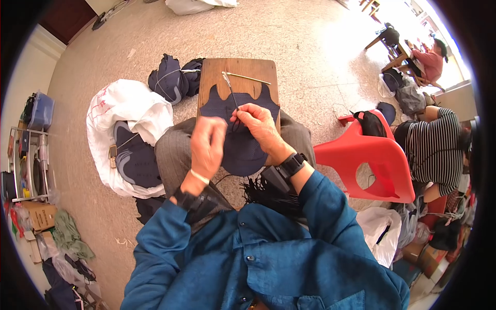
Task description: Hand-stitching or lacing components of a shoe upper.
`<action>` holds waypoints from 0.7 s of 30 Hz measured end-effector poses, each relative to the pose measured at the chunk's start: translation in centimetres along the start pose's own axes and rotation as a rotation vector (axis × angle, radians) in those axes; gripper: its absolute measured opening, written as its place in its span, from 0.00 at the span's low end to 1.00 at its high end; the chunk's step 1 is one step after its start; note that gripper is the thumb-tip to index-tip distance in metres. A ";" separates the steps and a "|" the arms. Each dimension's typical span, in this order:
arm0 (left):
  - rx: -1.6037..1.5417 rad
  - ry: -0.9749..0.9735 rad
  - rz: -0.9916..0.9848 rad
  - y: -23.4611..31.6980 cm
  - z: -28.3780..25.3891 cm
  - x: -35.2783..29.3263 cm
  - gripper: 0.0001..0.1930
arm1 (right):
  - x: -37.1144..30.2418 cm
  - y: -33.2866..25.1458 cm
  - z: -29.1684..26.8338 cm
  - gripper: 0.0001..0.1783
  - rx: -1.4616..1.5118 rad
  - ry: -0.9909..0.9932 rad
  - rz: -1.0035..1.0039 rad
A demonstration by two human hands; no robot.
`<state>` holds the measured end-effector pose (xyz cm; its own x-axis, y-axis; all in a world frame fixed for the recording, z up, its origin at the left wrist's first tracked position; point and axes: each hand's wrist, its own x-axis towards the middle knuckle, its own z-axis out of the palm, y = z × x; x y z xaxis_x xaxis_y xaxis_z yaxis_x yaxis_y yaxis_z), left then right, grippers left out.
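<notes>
My right hand [258,124] pinches a thin dark cord [233,98] between thumb and fingertips. The cord runs up to a slim pale metal tip [226,79], perhaps a large needle. Beside it, my left hand [208,147] is raised with fingers curled together; it is slightly smeared, and whatever they may hold is hidden. Under both hands lies a navy shaped fabric piece [243,150], partly across my lap and partly on a small wooden stool [237,67]. A thin brass-coloured rod [249,78] rests on the stool top.
To my left, a white sack [101,119] holds more navy pieces [137,160]; a tied navy bundle [168,80] lies beyond it. A bunch of black cords [268,194] hangs by my right knee. At right stand a red plastic chair [367,160] and a person in stripes [431,147].
</notes>
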<state>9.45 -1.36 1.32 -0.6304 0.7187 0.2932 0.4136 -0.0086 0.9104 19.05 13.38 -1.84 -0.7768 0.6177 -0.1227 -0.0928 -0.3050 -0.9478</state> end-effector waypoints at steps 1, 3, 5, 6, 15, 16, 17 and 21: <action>0.078 -0.138 0.183 0.4 -0.1 -1.6 0.04 | 0.2 0.2 -0.4 0.06 -0.008 0.006 0.000; 0.227 -0.365 0.396 0.6 -0.1 -4.5 0.04 | 0.4 0.2 -1.3 0.07 -0.039 0.010 0.021; 0.329 -0.499 0.386 -0.4 0.0 -6.2 0.09 | 0.3 0.2 -1.5 0.08 -0.042 0.011 0.029; 0.328 -0.500 0.386 -0.5 0.1 -6.3 0.09 | 0.3 0.4 -1.6 0.08 -0.031 0.014 0.033; 0.530 -0.523 0.393 -2.2 1.2 -5.0 0.32 | -1.9 1.3 -0.5 0.07 -0.022 0.047 0.022; 0.521 -0.548 0.419 -2.6 0.9 -5.0 0.33 | -2.0 1.2 -0.4 0.07 -0.061 0.059 0.025; 0.512 -0.573 0.443 -3.0 0.7 -5.0 0.34 | -1.8 1.1 -0.5 0.07 -0.100 0.042 0.006; 0.561 -0.616 0.479 -3.7 0.2 -5.4 0.35 | 0.9 -0.5 -2.2 0.06 0.081 -0.018 0.176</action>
<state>11.48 -5.11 -3.65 0.0771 0.9659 0.2474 0.8925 -0.1774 0.4146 19.75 15.68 -2.08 -0.7961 0.5372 -0.2785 -0.0042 -0.4651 -0.8852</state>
